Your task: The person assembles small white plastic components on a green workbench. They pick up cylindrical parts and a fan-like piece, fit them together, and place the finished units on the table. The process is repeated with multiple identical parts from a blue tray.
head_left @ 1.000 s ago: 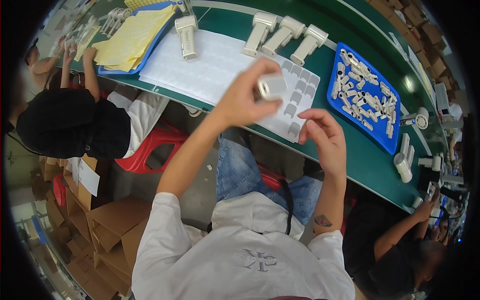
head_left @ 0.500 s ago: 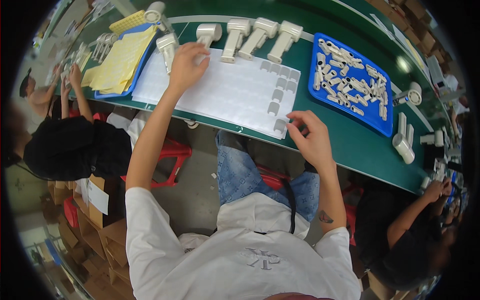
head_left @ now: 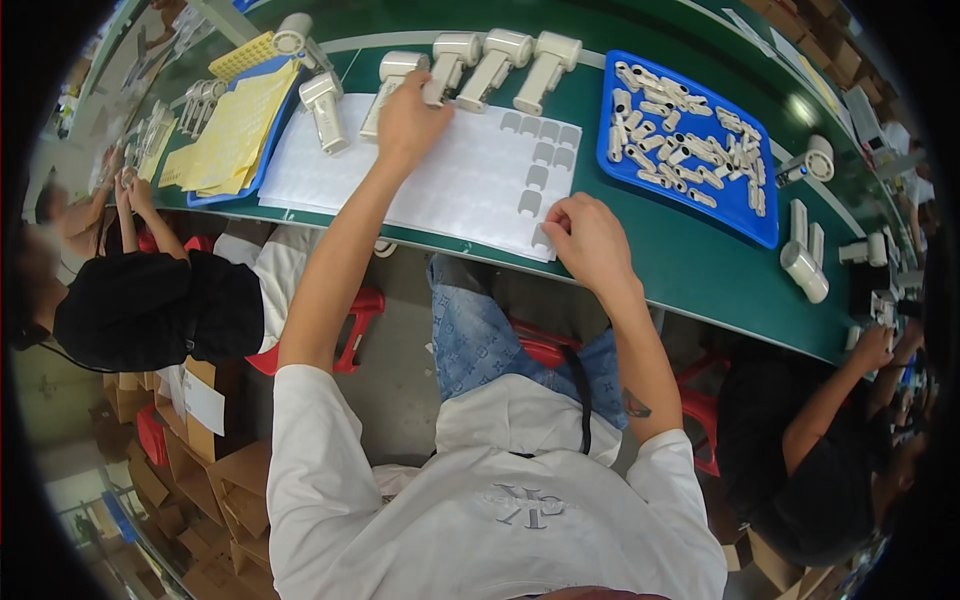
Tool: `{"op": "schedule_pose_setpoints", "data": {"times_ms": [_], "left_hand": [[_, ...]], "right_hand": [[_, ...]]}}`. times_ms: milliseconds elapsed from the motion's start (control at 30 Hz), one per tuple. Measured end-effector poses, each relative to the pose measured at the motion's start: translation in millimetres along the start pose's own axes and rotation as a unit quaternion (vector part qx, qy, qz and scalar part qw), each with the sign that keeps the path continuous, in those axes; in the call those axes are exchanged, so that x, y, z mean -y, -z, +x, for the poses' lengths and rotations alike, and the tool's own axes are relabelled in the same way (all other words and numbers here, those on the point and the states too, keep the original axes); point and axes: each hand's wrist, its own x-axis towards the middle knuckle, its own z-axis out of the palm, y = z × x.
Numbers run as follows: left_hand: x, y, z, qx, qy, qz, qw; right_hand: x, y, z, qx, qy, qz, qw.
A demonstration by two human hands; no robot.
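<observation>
A white sheet [head_left: 345, 178] with grey tab-shaped patches [head_left: 537, 177] along its right side lies before me on the green table. My left hand [head_left: 412, 118] reaches over its far edge, fingers apart, between two white handheld fans [head_left: 403, 66] [head_left: 457, 48]; it partly covers their handles, and whether it touches them is unclear. My right hand [head_left: 592, 238] is at the sheet's near right corner, thumb and forefinger pinched beside the lowest patch. What they pinch is hidden. More fans [head_left: 506, 50] [head_left: 553, 60] lie in the row, with another [head_left: 322, 108] at its left end.
At right, a blue tray [head_left: 690, 213] holds many small white parts [head_left: 680, 140]. Yellow sheets [head_left: 235, 130] fill a blue tray at left. More white fans [head_left: 803, 262] lie at the right end. People work on both sides; a red stool [head_left: 360, 325] stands below the table edge.
My left hand has moved right along the row of fans. My right hand has closed from spread fingers into a pinch at the sheet's corner. The whole view has shifted slightly.
</observation>
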Motion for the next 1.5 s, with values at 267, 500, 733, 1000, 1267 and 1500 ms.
{"op": "schedule_pose_setpoints", "data": {"times_ms": [267, 500, 733, 1000, 1267, 1500], "left_hand": [[-28, 57, 26, -0.208, -0.079, -0.121, 0.967], [-51, 88, -17, -0.232, -0.137, -0.415, 0.869], [-68, 53, -76, -0.208, -0.035, -0.538, 0.816], [-68, 22, -100, -0.061, -0.093, -0.499, 0.859], [-68, 21, -120, 0.078, -0.203, -0.493, 0.843], [-68, 27, -130, 0.142, -0.203, -0.479, 0.842]], "right_hand": [[-9, -7, -5, -0.026, 0.031, 0.008, 0.999], [-8, -4, -3, -0.009, 0.027, -0.002, 1.0], [-5, 1, -6, 0.012, 0.045, 0.007, 0.999], [-11, 29, -20, 0.047, 0.002, 0.207, 0.977], [10, 54, -29, -0.095, 0.036, 0.472, 0.876], [47, 58, -21, -0.044, 0.142, 0.562, 0.813]]}}
